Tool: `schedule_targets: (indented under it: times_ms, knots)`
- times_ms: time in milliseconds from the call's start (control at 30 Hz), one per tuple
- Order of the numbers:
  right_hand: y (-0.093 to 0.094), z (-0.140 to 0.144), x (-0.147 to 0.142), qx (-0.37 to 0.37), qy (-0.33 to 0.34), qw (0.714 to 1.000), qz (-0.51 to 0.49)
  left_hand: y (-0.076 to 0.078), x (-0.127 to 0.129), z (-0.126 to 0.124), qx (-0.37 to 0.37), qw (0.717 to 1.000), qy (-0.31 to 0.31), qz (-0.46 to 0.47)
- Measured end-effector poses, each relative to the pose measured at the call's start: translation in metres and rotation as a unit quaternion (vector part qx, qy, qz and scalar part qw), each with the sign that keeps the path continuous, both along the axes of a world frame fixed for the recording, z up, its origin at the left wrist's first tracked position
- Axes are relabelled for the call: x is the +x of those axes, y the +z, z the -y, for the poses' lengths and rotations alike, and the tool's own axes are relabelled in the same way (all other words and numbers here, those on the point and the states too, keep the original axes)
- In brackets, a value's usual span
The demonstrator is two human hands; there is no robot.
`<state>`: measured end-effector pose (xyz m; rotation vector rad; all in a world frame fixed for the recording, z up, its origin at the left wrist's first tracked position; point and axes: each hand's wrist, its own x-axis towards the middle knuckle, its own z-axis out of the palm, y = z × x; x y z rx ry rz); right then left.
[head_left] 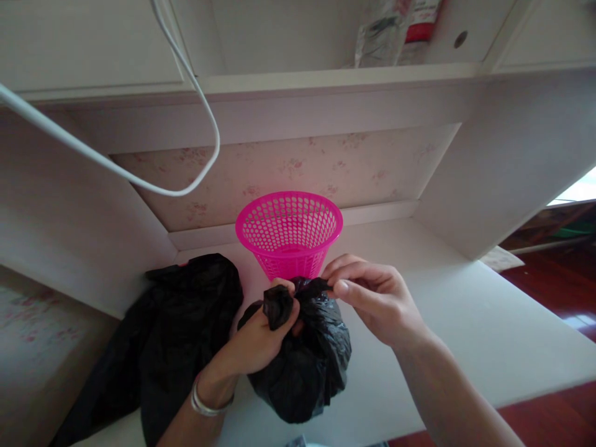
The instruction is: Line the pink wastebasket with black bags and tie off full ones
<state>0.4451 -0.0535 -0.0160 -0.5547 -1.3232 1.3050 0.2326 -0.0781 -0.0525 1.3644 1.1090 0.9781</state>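
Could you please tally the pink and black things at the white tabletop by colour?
Pink: 1 (mesh basket)
Black: 2 (bulging bag gripped by the left hand and right hand; crumpled piece lying left of it)
Total: 3

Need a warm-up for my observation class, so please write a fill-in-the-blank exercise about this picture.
1. The colour of the mesh basket is ____.
2. The person's bracelet is on the ____ wrist.
3. While the left hand grips the gathered top of the black bag, the right hand pinches a twist of it between its ____ and fingers.
4. The colour of the cable looping at upper left is ____.

Missing words: pink; left; thumb; white.
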Motion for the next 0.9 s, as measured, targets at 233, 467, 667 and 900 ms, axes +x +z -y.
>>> schedule_targets:
  times_ms: [233,467,667,900]
  knots:
    - [0.016,0.034,-0.005,0.133,0.046,0.974,0.177,0.005,0.003,-0.004,0.162,0.985,0.052,0.031]
    - [-0.019,0.04,-0.027,0.011,-0.014,0.979,0.205,0.001,-0.006,0.0,0.186,0.981,-0.038,0.025]
    - [-0.022,0.024,-0.027,0.192,-0.117,0.896,0.383,0.007,-0.01,0.008,0.251,0.951,-0.104,-0.145]
    - [-0.021,0.014,-0.025,0.355,-0.18,0.795,0.458,0.013,-0.013,0.005,0.343,0.918,-0.052,-0.192]
